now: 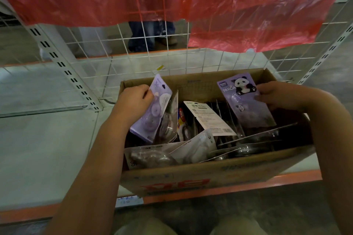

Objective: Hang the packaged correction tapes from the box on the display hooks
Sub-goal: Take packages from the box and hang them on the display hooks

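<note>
Knees: two pale trouser knees point(191, 225) at the bottom edge, close under the shelf lip.
Forearms: both bare arms reach forward and up over the box, the left one long and slanted, the right one bent in from the side.
Shelf: a white shelf point(47, 149) with an orange front edge carries the box.
Box: an open cardboard box point(200, 179) with red print on its near wall, full of packaged correction tapes point(208, 120) lying and leaning in a jumble.
Left hand: the left hand point(133, 99) is over the box's far left corner, fingers curled round the edge of a lilac tape pack point(152, 108), which tilts with its lower end down among the others.
Right hand: the right hand point(275, 93) pinches the right edge of a purple panda pack point(246, 101), held above the box's far right side, its printed face towards us.
Back panel: a white wire grid point(191, 59) stands just behind the box.
Above: red plastic sheeting point(248, 5) hangs over the grid's upper part.
Beyond: someone's legs in jeans point(145, 32) show through the grid.
</note>
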`<state>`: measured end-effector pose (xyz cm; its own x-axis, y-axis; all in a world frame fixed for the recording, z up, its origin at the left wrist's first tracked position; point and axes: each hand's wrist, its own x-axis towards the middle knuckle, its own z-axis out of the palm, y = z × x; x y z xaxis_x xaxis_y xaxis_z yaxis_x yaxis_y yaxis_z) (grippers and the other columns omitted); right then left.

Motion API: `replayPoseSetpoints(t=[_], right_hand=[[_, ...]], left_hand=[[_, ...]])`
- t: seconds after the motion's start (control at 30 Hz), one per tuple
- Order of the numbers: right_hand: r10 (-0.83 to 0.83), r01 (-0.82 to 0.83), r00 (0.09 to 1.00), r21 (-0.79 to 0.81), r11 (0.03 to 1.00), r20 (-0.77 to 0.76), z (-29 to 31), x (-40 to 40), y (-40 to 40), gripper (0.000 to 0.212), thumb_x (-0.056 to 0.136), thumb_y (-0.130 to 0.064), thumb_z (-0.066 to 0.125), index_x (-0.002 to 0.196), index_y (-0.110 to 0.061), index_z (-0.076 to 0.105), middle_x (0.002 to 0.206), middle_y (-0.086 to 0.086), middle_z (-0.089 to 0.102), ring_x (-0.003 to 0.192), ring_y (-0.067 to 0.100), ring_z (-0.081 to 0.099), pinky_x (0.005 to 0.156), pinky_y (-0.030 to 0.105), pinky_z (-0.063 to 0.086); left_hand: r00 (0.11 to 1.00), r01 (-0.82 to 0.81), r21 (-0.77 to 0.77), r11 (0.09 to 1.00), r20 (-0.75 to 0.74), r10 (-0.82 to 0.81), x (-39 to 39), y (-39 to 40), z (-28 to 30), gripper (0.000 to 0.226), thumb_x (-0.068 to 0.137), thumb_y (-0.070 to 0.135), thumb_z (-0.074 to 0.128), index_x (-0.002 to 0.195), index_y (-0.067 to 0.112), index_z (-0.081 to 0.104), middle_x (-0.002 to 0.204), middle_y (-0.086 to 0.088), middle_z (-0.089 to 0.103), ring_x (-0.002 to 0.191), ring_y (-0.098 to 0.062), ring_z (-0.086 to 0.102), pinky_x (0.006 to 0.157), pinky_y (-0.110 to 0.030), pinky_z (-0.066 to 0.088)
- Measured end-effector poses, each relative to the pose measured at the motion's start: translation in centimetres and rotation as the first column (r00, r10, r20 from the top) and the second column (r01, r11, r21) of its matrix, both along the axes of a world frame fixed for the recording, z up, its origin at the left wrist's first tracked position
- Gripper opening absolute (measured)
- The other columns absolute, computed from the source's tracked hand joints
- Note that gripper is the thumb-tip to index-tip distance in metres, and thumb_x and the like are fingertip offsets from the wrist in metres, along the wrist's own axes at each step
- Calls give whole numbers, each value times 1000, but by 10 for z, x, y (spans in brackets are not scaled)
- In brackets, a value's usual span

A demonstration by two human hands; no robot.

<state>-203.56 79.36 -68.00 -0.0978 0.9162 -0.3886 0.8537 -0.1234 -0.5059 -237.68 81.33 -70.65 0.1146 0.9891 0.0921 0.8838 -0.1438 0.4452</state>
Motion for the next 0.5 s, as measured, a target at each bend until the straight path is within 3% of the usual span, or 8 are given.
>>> replayPoseSetpoints(t=[0.07,0.13,0.2,0.27,0.33,0.4,0.5], right_hand=[[-82,100,970,67,993,-228,4,1,-5,16,96,-14,51,100,-9,65,93,16,68,87,31,65,85,42,51],[-131,195,871,89,977,-474,9,-1,-4,17,95,-11,50,94,-19,66,88,1,71,78,14,68,76,27,56],[-153,254,759,72,964,-633,8,-6,0,12,91,-17,55,95,-18,67,86,-4,73,75,9,70,68,23,58],[-204,307,591,-16,951,-781,2,-14,5,25,79,-28,62,99,-15,66,88,-2,74,78,12,71,65,26,58],[-267,356,430,-111,928,-862,-8,-21,11,23,84,-25,55,104,-15,63,89,-2,74,79,13,71,68,29,59],[-296,363,372,-155,919,-880,-13,-28,13,21,98,-18,42,108,-17,60,94,-3,74,84,13,71,74,30,59],[-328,347,369,-198,917,-869,-16,-33,15,24,102,-19,36,114,-21,57,99,-4,73,87,12,70,73,28,58]], left_hand=[[993,-39,79,996,113,30,-2,-2,2,25,100,20,38,80,11,49,68,-2,48,61,-16,42,53,-31,24],[965,-96,103,990,255,67,-4,-2,4,24,101,21,37,89,8,52,78,-4,52,68,-18,45,58,-31,27],[875,-172,61,983,467,124,-6,-3,6,22,102,25,36,97,14,53,91,-5,56,74,-14,51,64,-28,38],[696,-232,-30,972,694,187,-7,-4,8,21,103,28,34,102,20,52,103,-3,61,83,-9,59,72,-26,48],[464,-200,-162,966,853,239,-6,-4,10,22,104,28,32,108,21,53,106,1,65,88,-7,65,70,-23,52],[280,-78,-250,965,924,262,-4,-3,11,23,104,26,32,113,22,53,108,3,68,93,-8,68,74,-26,54],[120,51,-355,933,930,348,-4,4,7,27,104,27,32,116,24,56,111,-1,68,96,-14,68,78,-33,54]])
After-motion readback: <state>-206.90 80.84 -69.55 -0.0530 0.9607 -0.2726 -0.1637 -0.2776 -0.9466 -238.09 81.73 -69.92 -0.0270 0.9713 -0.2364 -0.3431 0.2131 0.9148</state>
